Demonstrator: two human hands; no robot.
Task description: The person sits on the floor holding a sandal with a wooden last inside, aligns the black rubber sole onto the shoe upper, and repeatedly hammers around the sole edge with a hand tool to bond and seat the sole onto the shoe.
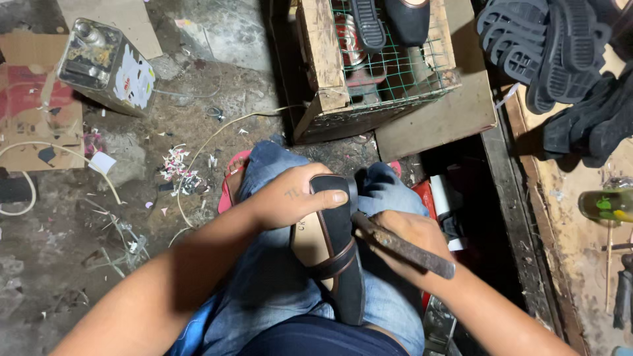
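While your left hand (293, 198) is clamping the black shoe (336, 244) on your lap, your right hand (402, 247) is gripping the rusty tool (403, 245) against its edge; next, I'd judge, steady pressure.

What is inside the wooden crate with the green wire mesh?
Two black shoe soles lie on the wooden crate's mesh. Below shows something red and metallic; the rest is hidden.

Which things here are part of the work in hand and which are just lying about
In use:
left hand, gripping the black flat shoe on the lap
right hand, holding the rusty metal tool against the shoe

Lying about:
metal can
cardboard
wire-mesh wooden crate
black shoe soles
green bottle
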